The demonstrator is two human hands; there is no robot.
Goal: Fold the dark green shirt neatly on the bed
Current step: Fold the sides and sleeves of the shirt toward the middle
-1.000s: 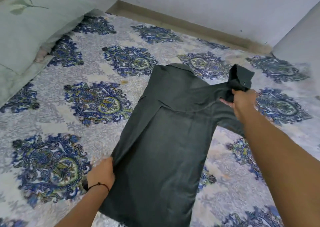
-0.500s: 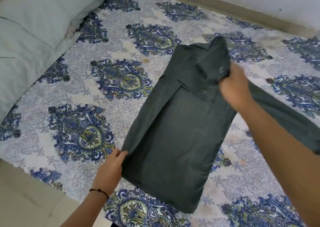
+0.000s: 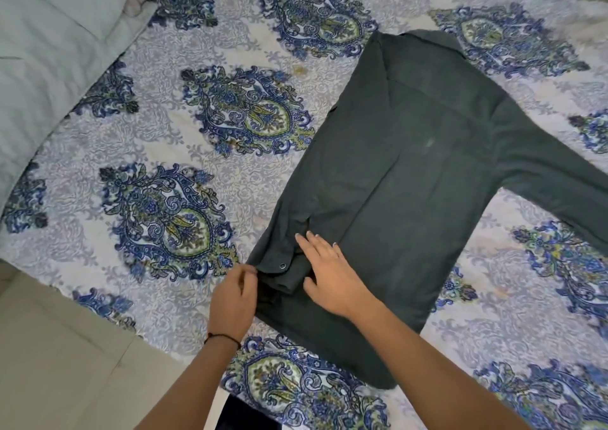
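1. Lying across the patterned blue bedsheet (image 3: 204,179), the dark green cotton shirt (image 3: 404,179) now has one sleeve folded down its body.
2. Right hand (image 3: 332,278) presses flat, fingers spread; left hand (image 3: 235,295) pinches the cuff (image 3: 279,273).
3. Other sleeve (image 3: 559,179) remains.

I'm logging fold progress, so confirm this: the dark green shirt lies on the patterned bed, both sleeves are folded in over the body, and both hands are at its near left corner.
Not quite. Only one sleeve is folded in. The other sleeve extends out to the right across the bed, as the head view shows. The rest holds: the dark green shirt lies on the bed, and the left hand and right hand are at its near left corner.
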